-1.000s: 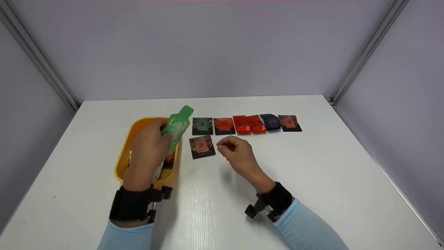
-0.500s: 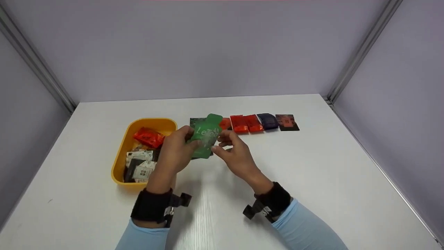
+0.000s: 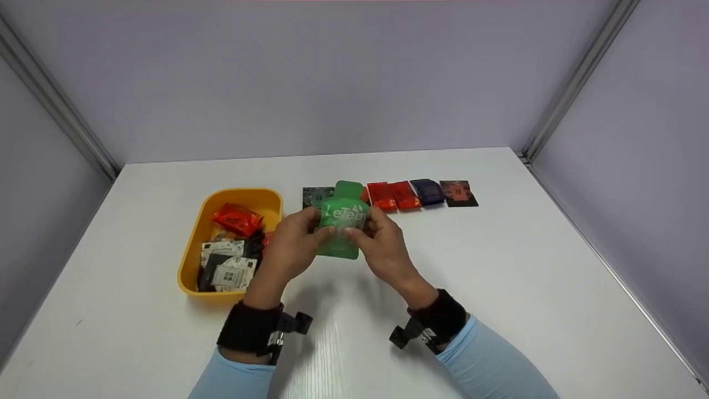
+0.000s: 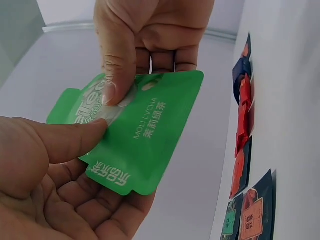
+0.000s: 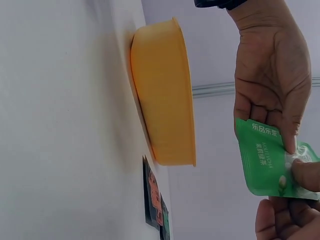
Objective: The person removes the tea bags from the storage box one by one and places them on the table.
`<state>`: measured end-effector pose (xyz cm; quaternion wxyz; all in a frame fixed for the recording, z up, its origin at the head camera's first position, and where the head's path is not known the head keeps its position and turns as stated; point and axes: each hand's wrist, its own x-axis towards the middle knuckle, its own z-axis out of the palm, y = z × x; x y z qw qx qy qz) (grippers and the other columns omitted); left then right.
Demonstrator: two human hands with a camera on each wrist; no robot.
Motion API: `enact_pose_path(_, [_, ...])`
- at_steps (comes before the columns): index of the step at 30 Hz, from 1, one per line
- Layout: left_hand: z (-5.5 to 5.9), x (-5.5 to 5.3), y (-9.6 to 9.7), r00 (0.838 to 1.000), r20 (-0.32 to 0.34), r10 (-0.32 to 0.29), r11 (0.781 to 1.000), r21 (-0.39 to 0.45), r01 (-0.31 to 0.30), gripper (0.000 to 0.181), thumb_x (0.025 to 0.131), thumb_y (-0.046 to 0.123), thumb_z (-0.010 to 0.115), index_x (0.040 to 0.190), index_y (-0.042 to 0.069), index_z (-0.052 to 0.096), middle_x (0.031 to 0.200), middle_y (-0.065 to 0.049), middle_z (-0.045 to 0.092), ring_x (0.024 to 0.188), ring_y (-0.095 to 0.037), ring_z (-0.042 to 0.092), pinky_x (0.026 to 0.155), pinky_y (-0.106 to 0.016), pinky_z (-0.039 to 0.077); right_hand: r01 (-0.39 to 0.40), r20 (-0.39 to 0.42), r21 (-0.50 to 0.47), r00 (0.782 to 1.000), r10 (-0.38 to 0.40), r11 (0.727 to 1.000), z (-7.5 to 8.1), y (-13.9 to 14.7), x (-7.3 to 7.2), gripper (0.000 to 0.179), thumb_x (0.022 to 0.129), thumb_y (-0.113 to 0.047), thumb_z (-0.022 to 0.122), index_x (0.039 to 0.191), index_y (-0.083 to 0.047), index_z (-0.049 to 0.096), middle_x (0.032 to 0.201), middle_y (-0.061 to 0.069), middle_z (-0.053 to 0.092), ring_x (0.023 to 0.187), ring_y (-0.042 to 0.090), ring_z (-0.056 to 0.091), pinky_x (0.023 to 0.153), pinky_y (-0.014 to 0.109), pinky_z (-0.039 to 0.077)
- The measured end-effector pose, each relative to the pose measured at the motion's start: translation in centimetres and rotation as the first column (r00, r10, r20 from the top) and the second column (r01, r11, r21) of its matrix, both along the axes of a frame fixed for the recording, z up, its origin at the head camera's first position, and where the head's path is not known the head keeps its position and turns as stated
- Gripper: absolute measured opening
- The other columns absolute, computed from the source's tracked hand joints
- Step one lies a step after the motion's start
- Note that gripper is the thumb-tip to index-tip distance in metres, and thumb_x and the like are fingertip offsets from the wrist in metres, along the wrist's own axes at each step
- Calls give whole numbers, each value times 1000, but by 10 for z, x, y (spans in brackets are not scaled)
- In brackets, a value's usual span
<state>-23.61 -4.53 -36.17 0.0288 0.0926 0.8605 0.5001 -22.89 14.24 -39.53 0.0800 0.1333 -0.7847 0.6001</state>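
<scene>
A green flat tea sachet (image 3: 342,217), printed "LeTea", is held up over the middle of the white table by both hands. My left hand (image 3: 293,241) pinches its left side, thumb across the printed face and fingers behind. On the opposite side my right hand (image 3: 388,246) pinches it the same way, and the two thumbtips almost meet. In the left wrist view, white lettering shows on the sachet (image 4: 150,130), its small tab pointing left. A dark packet with a red label (image 4: 252,220) lies beyond, hidden behind the hands in the head view.
On the left stands a yellow tub (image 3: 207,294) with red, black and white packets inside. Along the back runs a row: a dark green-labelled packet (image 3: 317,195), two red packets (image 3: 382,197), a dark blue packet (image 3: 427,192) and a red-labelled packet (image 3: 458,193). Walls enclose the table.
My left hand has carried the green sachet rightward from over the tub. My right hand has opened from its pinch and taken hold of the sachet's other side; the sachet now stands straighter.
</scene>
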Motion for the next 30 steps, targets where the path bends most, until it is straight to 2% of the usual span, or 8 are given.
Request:
enact_pose_path(6, [-3,-1,3,1000,24,0,1000,-1,0,31,98,23,70,125,7,67,112,-7,71,98,-24,66,92,-42,57,15,6,-38,1000,-15,999,0,2,-1,38,95,-17,74,128,-6,58,117,7,70,102,20,66,91,34,57])
enact_pose_path(11, [-5,-2,5,1000,20,-5,1000,2,5,25,99,20,70,120,7,68,108,-7,71,94,-22,64,88,-40,57,20,21,-21,1000,-20,1000,-1,3,-2,37,94,-15,75,126,-5,59,115,8,70,100,21,66,90,34,58])
enact_pose_path(20, [-7,-2,6,1000,12,-18,1000,-5,18,22,98,18,70,117,6,67,102,-6,70,89,-22,61,80,-37,55,63,44,-7,997,-63,998,-1,5,-4,33,92,-14,78,118,-5,60,101,7,72,87,20,63,76,30,57])
enact_pose_path(23, [-7,-2,7,1000,17,9,1000,-1,-9,28,97,18,71,121,6,64,108,-9,70,93,-23,64,81,-38,57,68,38,5,997,-68,998,-1,5,-4,38,92,-17,77,123,-7,57,97,8,73,87,19,66,74,30,56])
enact_pose_path(27, [-7,-1,9,998,38,44,997,54,-46,40,98,19,71,133,7,55,128,-12,66,114,-26,67,91,-43,58,68,11,48,998,-69,996,1,4,-4,55,93,-17,76,140,-16,48,100,7,73,88,18,69,77,32,56])
enact_pose_path(30, [-7,-1,8,998,62,32,994,103,-39,48,98,17,70,140,9,48,137,-13,62,122,-26,65,93,-43,58,56,1,63,998,-56,996,3,6,-7,54,93,-14,76,140,-18,50,103,8,72,89,19,68,77,33,56])
